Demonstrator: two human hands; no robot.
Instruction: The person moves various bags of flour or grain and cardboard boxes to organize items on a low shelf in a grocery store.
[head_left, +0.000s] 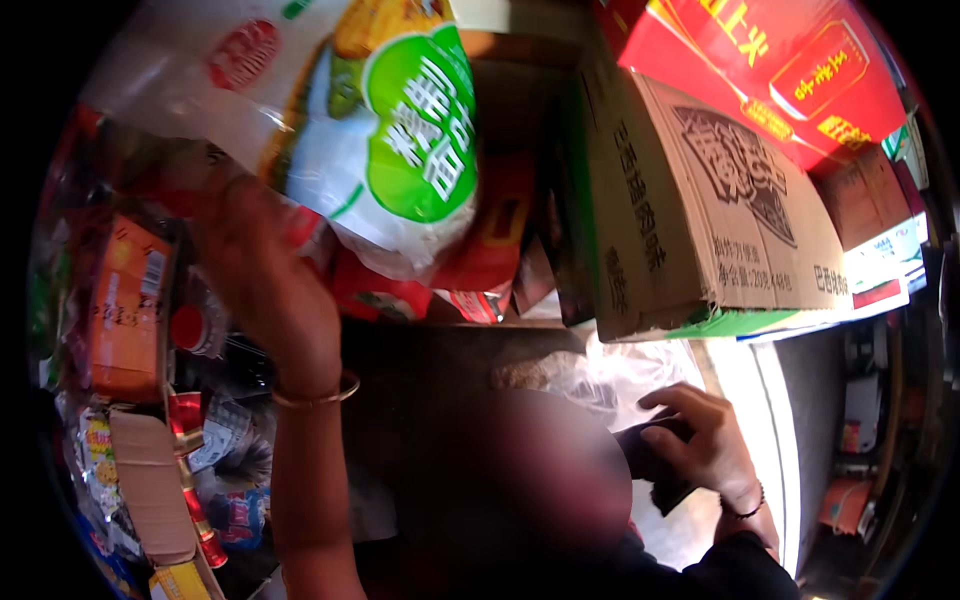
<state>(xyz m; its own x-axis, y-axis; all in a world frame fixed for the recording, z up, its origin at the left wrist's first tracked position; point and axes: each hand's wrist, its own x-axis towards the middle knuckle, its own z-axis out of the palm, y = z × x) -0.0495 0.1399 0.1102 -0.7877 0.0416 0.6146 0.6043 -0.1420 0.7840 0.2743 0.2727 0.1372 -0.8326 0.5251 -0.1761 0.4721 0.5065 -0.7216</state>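
My left hand (255, 277), with a bangle at its wrist, is raised beside a large plastic food bag (420, 135) with a green printed patch. Its fingertips lie in shadow by the bag's lower left edge, and whether they grip anything cannot be told. At the lower right, my right hand (701, 442) wears a dark beaded bracelet, its fingers bent and apart over a dark, cloth-like thing (660, 454). Whether it holds that thing is unclear. A clear plastic bag (622, 371) lies just beyond it. A blurred patch hides the area between my arms.
A printed cardboard carton (720, 202) stands at the upper right, under a red box (795, 75). On the left are an orange box (131, 307), a bottle with a red cap (191, 328), a cardboard flap (152, 484) and a blue snack packet (241, 516). Red packages (382, 289) sit beneath the food bag.
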